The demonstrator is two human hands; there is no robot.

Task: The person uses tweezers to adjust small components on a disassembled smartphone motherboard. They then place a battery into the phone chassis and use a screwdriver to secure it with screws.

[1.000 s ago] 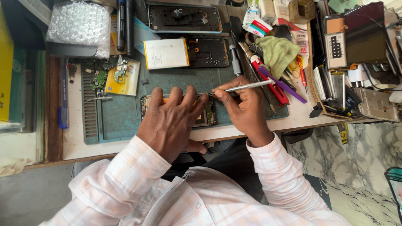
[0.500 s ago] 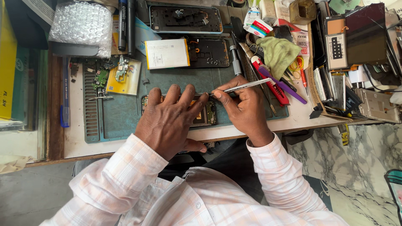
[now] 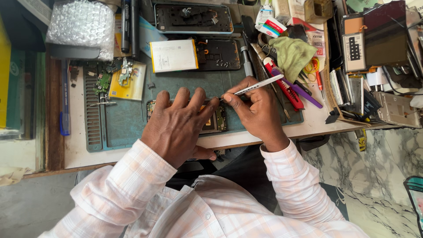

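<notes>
A phone with its back off (image 3: 211,122) lies on the green work mat (image 3: 128,119), close to the near edge of the table (image 3: 75,154). Its long side runs left to right, but most of it is hidden, so which end is the top cannot be told. The left hand (image 3: 178,128) lies flat over it with the fingers spread wide, pressing it down. The right hand (image 3: 255,112) is just to the right, pinched shut around a pair of silver tweezers (image 3: 255,85). The tweezers slant, with the sharp tip pointing left and a little near, right by the left fingertips at the far edge of the phone. The back end points right and far. Farther away on the mat lies a white battery (image 3: 173,55) beside a dark phone frame (image 3: 218,55), and another frame with a blue rim (image 3: 194,18) sits beyond those. To the left are small green circuit boards (image 3: 103,81) and a yellow card (image 3: 132,86). A roll of bubble wrap (image 3: 81,26) is in the far left corner. To the right are a green cloth (image 3: 293,53), a red-handled tool (image 3: 286,90) and a purple one (image 3: 304,93).
</notes>
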